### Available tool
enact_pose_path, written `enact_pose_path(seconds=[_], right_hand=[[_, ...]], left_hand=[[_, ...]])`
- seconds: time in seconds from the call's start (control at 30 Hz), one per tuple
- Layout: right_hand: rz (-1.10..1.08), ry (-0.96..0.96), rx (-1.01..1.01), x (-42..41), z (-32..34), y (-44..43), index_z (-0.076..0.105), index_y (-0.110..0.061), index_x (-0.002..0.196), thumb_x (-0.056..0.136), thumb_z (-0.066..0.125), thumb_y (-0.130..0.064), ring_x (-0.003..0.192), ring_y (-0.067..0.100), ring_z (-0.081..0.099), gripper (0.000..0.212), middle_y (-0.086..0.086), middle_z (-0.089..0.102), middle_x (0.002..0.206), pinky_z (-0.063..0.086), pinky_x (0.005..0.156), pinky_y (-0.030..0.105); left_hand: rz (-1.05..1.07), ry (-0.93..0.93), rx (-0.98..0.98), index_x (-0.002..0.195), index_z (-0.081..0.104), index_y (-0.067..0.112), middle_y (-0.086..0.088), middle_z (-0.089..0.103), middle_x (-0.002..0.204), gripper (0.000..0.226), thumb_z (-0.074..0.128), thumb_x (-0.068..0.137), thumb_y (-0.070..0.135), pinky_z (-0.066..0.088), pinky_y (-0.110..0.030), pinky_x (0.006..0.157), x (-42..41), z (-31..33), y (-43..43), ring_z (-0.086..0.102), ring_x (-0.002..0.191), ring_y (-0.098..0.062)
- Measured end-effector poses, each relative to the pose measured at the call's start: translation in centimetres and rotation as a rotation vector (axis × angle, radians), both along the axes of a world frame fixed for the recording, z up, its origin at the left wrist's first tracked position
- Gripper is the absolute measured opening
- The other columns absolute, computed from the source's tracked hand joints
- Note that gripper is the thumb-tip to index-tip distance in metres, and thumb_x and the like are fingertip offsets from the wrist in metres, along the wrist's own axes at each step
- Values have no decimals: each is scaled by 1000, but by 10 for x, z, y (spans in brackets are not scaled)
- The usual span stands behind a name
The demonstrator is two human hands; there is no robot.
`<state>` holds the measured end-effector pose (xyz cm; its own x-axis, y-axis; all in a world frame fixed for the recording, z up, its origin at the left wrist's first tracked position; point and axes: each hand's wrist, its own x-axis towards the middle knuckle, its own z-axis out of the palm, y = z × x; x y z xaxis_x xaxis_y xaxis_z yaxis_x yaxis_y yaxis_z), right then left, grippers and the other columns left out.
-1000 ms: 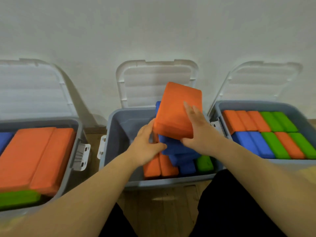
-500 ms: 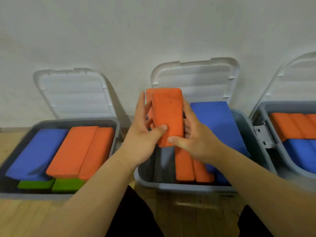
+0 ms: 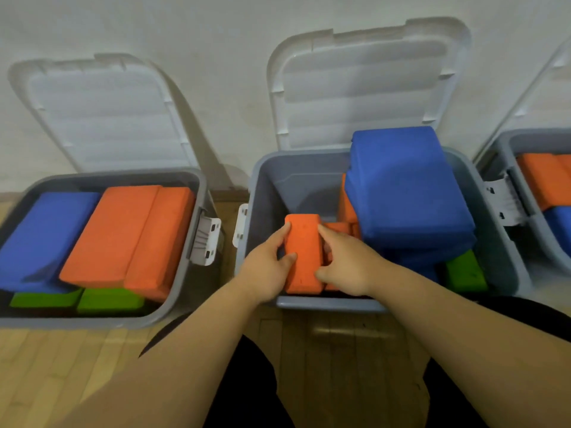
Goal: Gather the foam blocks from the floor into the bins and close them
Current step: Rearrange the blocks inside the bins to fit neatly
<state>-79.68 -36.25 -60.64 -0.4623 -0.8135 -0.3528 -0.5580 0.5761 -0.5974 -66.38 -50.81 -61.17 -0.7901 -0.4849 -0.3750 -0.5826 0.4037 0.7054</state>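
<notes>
**Orange block [image 3: 302, 254] lowered into middle bin [image 3: 324, 304]**

A moment ago I hold it above the rim. Now my left hand [image 3: 268, 270] and right hand [image 3: 349, 267] grip its long sides low inside the bin. The leaning blue block [image 3: 408, 193] probably stops the lid [image 3: 364, 84] from closing.

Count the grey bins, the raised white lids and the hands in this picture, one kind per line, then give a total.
Grey bins: 3, left bin, middle bin, right bin.
White lids: 3, left lid, middle lid, right lid.
Hands: 2, left hand, right hand.
Total: 8.
</notes>
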Motion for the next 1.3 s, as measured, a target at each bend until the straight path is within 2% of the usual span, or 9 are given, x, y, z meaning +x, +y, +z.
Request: enact_pose_path(seconds=[0.37,0.57,0.73,0.8,0.97,1.1,1.17,1.23,1.3], right_hand=[[84,109,269,9,-4,11,26,-27,162,99,64,-39,132,29,50,75,8,43,156,43,111,42],[51,462,-127,-4,91,32,52,-36,146,91,69,-35,122,22,53,58,-3,58,130,45,103,39],[-160,506,299,-47,89,65,10,-58,155,78,75,-49,153,46,-7,101,-5,-12,169,11,122,61],[-187,416,353,-56,80,76,-4,-60,153,80,73,-44,152,49,-9,108,-7,-19,169,15,121,62],[-267,324,90,-61,88,85,5,-52,159,82,66,-15,155,34,6,105,-6,2,170,27,121,50],[-263,257,-304,-55,97,83,17,-45,160,83,72,-11,147,10,29,101,-16,30,160,28,111,18],[-332,172,-495,-48,97,75,16,-46,160,87,74,-14,132,2,45,99,-22,42,147,32,95,4],[-400,10,-651,-40,94,60,15,-53,156,90,74,-18,123,-4,54,96,-26,50,138,39,94,4],[-449,-180,-756,-33,87,44,21,-64,148,89,70,-27,121,3,62,85,-23,56,136,52,102,30]], left_hand=[[-182,-273,-156,164,15,32,-4,53,143,84,68,98,31,42,-42,111,-22,-5,-17,54,128,-25],[-132,14,-101,155,37,35,12,57,122,71,73,94,31,46,-29,93,-11,22,-14,60,110,-12],[-203,74,-88,161,22,39,-1,39,158,86,73,93,38,38,-36,114,-42,25,23,45,139,-21],[-271,82,-90,163,17,38,-8,30,162,88,73,94,34,29,-27,117,-54,24,43,34,148,-22],[-278,114,74,160,16,50,-2,6,170,89,71,96,23,18,-18,113,-55,31,66,12,157,-19],[-196,311,251,155,18,57,41,52,134,86,67,99,14,44,-12,101,-37,57,51,53,123,6],[-130,468,308,152,23,51,36,52,140,83,64,99,3,43,-13,104,-35,73,44,52,126,10],[-68,613,289,151,27,49,20,43,156,83,65,93,4,41,-24,113,-36,85,40,43,142,-1],[-1,694,315,145,27,59,24,41,154,85,67,88,10,47,-24,107,-40,92,38,45,142,-7]])
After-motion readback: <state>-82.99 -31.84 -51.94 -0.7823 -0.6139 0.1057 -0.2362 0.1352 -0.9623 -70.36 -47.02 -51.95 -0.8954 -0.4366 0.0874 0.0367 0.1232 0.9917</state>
